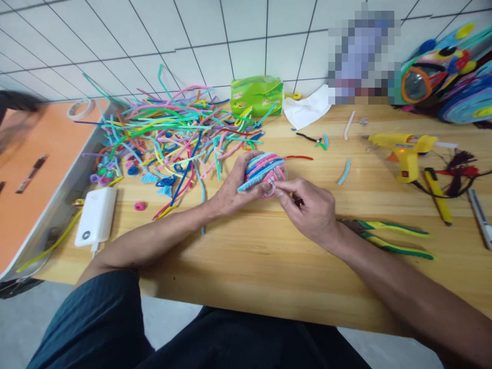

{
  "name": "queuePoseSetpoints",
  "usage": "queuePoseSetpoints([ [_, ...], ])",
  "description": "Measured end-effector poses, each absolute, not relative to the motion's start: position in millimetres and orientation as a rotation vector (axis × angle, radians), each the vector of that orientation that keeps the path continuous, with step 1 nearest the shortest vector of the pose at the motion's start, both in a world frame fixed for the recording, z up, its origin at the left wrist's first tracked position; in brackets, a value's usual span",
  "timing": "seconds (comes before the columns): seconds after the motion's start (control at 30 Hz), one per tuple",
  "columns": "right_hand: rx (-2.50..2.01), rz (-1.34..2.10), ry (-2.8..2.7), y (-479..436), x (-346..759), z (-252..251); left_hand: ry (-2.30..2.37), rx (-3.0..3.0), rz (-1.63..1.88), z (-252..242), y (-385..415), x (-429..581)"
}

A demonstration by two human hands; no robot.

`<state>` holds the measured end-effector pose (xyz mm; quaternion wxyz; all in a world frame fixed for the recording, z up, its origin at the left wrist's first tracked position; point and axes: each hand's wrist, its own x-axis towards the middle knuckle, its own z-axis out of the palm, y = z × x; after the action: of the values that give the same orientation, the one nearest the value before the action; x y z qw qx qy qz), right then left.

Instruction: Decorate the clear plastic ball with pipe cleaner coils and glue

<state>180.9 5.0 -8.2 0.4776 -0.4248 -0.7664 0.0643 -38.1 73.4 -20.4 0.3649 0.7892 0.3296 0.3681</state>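
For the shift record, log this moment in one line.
left hand: holds striped piece | right hand: at the piece's near side | glue gun, pliers: on table, to the right

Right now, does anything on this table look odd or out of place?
Mainly the fuzzy stems: they lie tangled in a messy heap by the wall, while stray clippings sit loose near the yellow glue gun. The striped piece in the left hand shows no obvious damage.

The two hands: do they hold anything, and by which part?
The left hand holds a striped rounded piece by its left side and lower edge. The right hand is at its lower right edge; whether it grips there is unclear.
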Motion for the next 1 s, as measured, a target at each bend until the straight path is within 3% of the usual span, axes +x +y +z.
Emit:
queuePoseSetpoints([
  [0.5, -0.985, 0.139, -1.876, 6.9, 177.7, -5.2, 0.839, 2.016, 0.940, -18.3, 73.3, -36.2],
  [0.7, -1.041, 0.295, -1.772, 3.0, 177.5, -5.3, 0.826, 1.947, 0.962, -14.7, 73.5, -32.8],
  [0.83, -1.249, 0.309, -1.694, 11.2, 197.0, -2.4, 0.831, 1.913, 0.937, -9.0, 72.5, -31.6],
  [1.0, -1.621, 0.078, -1.884, 34.9, 232.3, -12.2, 0.800, 1.901, 0.947, -7.6, 72.0, -32.3],
])
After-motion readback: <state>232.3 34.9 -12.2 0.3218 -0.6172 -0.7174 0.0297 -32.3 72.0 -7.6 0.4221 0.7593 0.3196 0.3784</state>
